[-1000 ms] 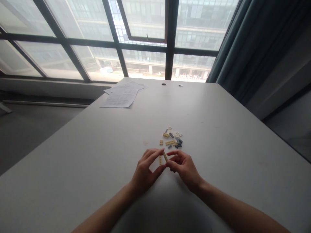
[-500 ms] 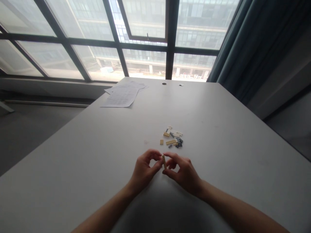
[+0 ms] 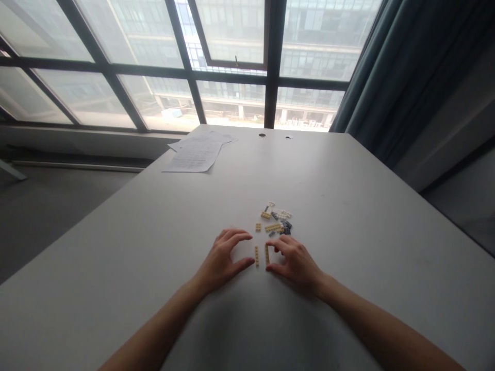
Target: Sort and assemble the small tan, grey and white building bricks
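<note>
Two narrow tan building bricks stand side by side between my hands, with a small gap between them. My right hand (image 3: pixel 296 260) pinches the right tan brick (image 3: pixel 266 256) lengthwise, fingertip at its far end and thumb at its near end. My left hand (image 3: pixel 228 255) is open, thumb and fingers apart, its thumb tip close beside the left tan brick (image 3: pixel 257 256); I cannot tell whether they touch. Just beyond the hands lies a loose pile of bricks, among them a short tan brick (image 3: pixel 258 227), a longer tan brick (image 3: pixel 273 227) and dark grey bricks (image 3: pixel 286 225).
All this lies on a wide white table (image 3: pixel 154 242). Printed sheets of paper (image 3: pixel 195 156) overlap at its far left. Two round holes, one of them a dark cable hole (image 3: pixel 262 135), sit near the far edge. A blue curtain (image 3: pixel 371 93) hangs to the right of the windows.
My hands have moved apart. The left hand has opened, and one tan brick now lies by itself on the table. My right hand has the other tan brick.
</note>
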The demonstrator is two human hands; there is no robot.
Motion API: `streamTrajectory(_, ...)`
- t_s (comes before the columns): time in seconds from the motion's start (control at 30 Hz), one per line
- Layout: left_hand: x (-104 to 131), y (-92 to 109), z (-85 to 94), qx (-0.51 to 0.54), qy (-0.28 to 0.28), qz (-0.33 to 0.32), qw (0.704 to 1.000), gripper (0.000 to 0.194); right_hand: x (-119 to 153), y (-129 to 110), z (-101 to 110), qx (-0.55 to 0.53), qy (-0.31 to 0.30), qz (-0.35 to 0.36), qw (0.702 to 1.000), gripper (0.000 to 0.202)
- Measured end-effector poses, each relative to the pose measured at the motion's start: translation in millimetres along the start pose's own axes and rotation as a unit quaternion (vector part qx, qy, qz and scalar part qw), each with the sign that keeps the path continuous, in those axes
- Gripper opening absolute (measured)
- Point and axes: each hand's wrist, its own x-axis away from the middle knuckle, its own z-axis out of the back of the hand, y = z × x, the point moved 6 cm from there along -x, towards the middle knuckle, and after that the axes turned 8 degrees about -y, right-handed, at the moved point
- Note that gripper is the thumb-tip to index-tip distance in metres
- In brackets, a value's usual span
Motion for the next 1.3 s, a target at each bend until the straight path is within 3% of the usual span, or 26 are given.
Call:
streamTrajectory(0.17, 1.0, -6.6, -16.9, -0.086, -0.066, 0.002, 0.994, 0.049, -9.5, 5.2, -5.5, 0.012, -0.042, -0.024, 0.999, 0.047)
streamTrajectory(0.37, 1.2, -4.3, -23.8, -0.107, -0.064, -0.007, 0.992, 0.039, -16.0, 4.3, -9.8, 0.034, -0.055, -0.014, 0.998, 0.048)
streamTrajectory(0.77, 1.7, -5.8, -25.9, -0.109, -0.079, -0.007, 0.991, 0.042, -12.5, 8.0, -13.4, 0.017, -0.054, -0.001, 0.998, 0.051)
streamTrajectory(1.13, 1.2, -3.7, -23.6, -0.102, -0.074, -0.019, 0.992, 0.044, -11.5, 3.9, -11.2, 0.010, -0.037, 0.003, 0.999, 0.046)
streamTrajectory(1.3, 0.3, -4.0, -18.0, -0.087, -0.052, -0.009, 0.995, 0.050, -4.5, 10.2, 1.7, -0.046, 0.033, -0.016, 0.998, 0.030)
